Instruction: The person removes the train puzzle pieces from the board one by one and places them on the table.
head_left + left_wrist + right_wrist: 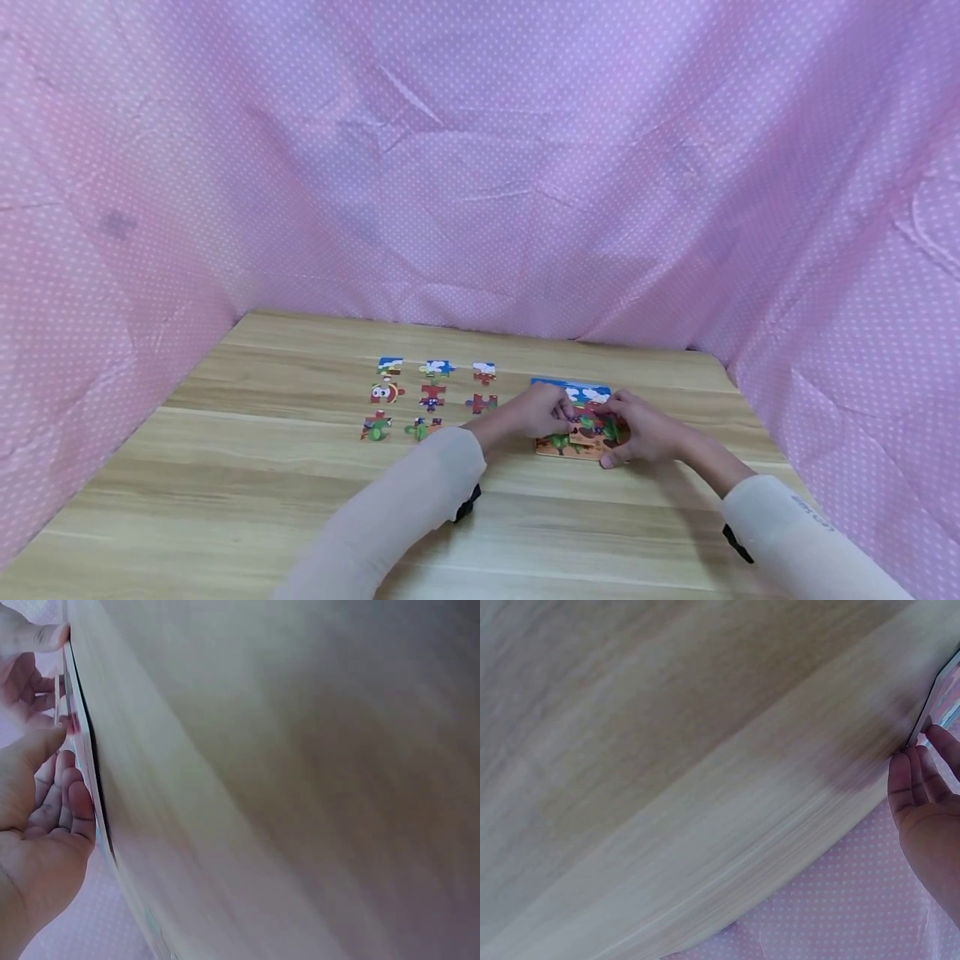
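Note:
A colourful jigsaw board (551, 451), blue with clouds at the back and tan with green at the front, lies right of centre on the table. My left hand (538, 410) is over its left half, fingertips pinching a puzzle piece (582, 438) just above the board. Seen from the left wrist, that left hand (52, 802) has thumb and fingers at the thin piece. My right hand (647, 428) holds the board's right side, its thumb at the front edge. In the right wrist view, the right hand (926, 787) touches the board's edge. My fingers partly hide the picture.
Several loose puzzle pieces lie in rows left of the board, among them a smiling-face piece (383, 392), a red piece (432, 397) and a green piece (377, 427). A pink dotted cloth (480, 208) hangs around the wooden table (225, 467).

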Tool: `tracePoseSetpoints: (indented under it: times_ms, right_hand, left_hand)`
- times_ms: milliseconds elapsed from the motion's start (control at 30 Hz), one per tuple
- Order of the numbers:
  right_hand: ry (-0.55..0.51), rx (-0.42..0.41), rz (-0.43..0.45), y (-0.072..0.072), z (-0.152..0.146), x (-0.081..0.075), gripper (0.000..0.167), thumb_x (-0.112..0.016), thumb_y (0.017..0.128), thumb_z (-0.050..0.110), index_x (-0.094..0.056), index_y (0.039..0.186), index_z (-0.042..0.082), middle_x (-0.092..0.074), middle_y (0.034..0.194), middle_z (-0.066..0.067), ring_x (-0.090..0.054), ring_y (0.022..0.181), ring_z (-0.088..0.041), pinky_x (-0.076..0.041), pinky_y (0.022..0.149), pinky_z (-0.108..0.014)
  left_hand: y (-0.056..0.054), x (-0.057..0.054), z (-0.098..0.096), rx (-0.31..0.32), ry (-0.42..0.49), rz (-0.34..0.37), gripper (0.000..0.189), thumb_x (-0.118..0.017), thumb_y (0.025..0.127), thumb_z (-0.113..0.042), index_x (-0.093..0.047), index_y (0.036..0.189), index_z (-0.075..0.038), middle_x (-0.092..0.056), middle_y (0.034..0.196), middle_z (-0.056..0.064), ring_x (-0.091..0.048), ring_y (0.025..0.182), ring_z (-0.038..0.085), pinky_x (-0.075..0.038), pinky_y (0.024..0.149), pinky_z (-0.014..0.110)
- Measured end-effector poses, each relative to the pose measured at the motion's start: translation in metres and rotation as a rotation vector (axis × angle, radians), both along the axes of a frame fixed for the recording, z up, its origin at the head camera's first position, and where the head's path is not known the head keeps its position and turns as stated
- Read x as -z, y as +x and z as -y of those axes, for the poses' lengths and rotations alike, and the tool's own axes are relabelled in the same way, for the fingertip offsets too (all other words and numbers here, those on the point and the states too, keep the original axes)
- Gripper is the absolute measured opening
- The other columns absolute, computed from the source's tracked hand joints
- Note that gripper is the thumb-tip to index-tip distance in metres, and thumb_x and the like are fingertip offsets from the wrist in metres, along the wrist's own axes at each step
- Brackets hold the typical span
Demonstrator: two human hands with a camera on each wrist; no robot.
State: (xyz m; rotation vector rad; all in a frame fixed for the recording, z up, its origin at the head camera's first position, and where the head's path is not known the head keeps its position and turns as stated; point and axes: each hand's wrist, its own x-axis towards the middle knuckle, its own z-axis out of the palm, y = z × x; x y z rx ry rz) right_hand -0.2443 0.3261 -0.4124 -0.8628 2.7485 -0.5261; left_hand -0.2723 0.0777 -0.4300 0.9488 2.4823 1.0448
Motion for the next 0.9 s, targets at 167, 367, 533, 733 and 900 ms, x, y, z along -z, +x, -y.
tracePoseSetpoints:
  times_ms: [167,367,533,733,900]
  right_hand:
    - [0.005,0.004,-0.004,0.0,0.001,-0.001,0.088,-0.087,0.077,0.052,-0.057,0.139,-0.002,-0.052,0.127,-0.014,-0.052,0.114,-0.029,-0.046,0.099,-0.053]
    - [0.002,0.021,0.006,0.002,0.002,-0.002,0.087,-0.087,0.077,0.051,-0.056,0.141,0.0,-0.051,0.129,-0.014,-0.052,0.116,-0.03,-0.045,0.101,-0.054]
    - [0.006,0.045,0.031,0.004,0.002,-0.001,0.088,-0.086,0.078,0.052,-0.055,0.143,0.002,-0.05,0.132,-0.014,-0.05,0.119,-0.03,-0.043,0.104,-0.056]
    - [-0.001,0.06,0.05,0.003,0.001,-0.002,0.088,-0.086,0.078,0.052,-0.054,0.145,0.006,-0.048,0.135,-0.016,-0.049,0.12,-0.032,-0.041,0.106,-0.06]
    - [0.01,0.062,0.052,0.002,0.002,-0.002,0.089,-0.085,0.078,0.054,-0.055,0.146,0.007,-0.048,0.137,-0.016,-0.048,0.123,-0.033,-0.04,0.107,-0.06]
  left_hand:
    - [-0.001,-0.002,0.013,0.035,0.004,-0.014,0.008,-0.074,0.096,-0.012,-0.068,0.101,-0.009,-0.066,0.091,-0.006,-0.061,0.083,0.001,-0.052,0.076,0.015]
    - [0.001,-0.006,0.035,0.052,0.011,-0.005,0.008,-0.073,0.096,-0.013,-0.067,0.101,-0.01,-0.066,0.093,-0.005,-0.061,0.084,0.003,-0.052,0.077,0.016]
    - [0.004,-0.01,0.061,0.056,0.025,-0.013,0.008,-0.074,0.095,-0.012,-0.067,0.099,-0.011,-0.065,0.091,-0.007,-0.062,0.084,0.004,-0.053,0.077,0.018]
    - [0.005,-0.016,0.093,0.044,-0.009,-0.012,0.009,-0.076,0.094,-0.013,-0.068,0.099,-0.012,-0.066,0.089,-0.007,-0.063,0.083,0.007,-0.054,0.076,0.021]
    - [0.007,-0.018,0.116,0.036,-0.061,-0.031,0.01,-0.076,0.094,-0.015,-0.068,0.098,-0.014,-0.065,0.088,-0.007,-0.062,0.081,0.007,-0.054,0.073,0.022]
